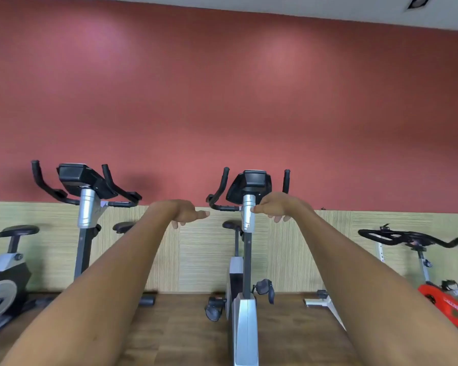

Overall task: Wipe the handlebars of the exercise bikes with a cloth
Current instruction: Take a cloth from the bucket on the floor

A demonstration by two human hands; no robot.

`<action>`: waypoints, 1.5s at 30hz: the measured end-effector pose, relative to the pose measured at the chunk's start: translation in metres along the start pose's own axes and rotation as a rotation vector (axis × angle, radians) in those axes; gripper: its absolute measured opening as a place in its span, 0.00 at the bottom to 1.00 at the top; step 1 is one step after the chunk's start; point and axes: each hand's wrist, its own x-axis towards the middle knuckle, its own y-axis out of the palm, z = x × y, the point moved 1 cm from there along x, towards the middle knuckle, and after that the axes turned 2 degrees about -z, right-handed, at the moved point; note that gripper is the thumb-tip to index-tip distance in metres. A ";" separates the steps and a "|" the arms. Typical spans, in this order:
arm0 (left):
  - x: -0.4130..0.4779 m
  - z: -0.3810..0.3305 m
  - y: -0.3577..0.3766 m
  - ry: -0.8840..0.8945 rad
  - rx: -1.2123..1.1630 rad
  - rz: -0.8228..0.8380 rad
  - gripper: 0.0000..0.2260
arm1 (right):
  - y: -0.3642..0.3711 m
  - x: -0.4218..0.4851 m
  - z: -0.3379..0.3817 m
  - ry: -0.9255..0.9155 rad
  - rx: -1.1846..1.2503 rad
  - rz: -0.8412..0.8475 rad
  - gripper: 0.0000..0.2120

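Both my arms reach straight forward. My left hand (187, 212) hangs in the air with relaxed, drooping fingers and holds nothing. My right hand (276, 207) is also loose and empty, in front of the right handlebar of the middle exercise bike (245, 260). That bike's black left handlebar (220, 192) curves upward beside its console (251, 186); the right bar tip (286, 179) shows above my right hand. No cloth is visible.
A second upright bike (86, 207) stands to the left, with black handlebars (46, 187). Part of another bike (3, 276) is at the far left. A red spin bike (434, 260) sits at right. Wooden floor (183, 328) lies below; the wall behind is red over beige.
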 end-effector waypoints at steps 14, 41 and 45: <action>-0.023 0.059 0.256 -0.059 -0.172 -0.164 0.20 | 0.279 -0.063 -0.066 0.068 0.156 0.021 0.17; -0.305 0.090 0.931 -0.561 -0.839 0.612 0.29 | 0.866 -0.453 -0.213 0.728 0.600 0.786 0.15; -0.297 0.076 1.006 -0.571 -0.912 0.502 0.26 | 0.937 -0.451 -0.230 0.740 0.675 0.614 0.15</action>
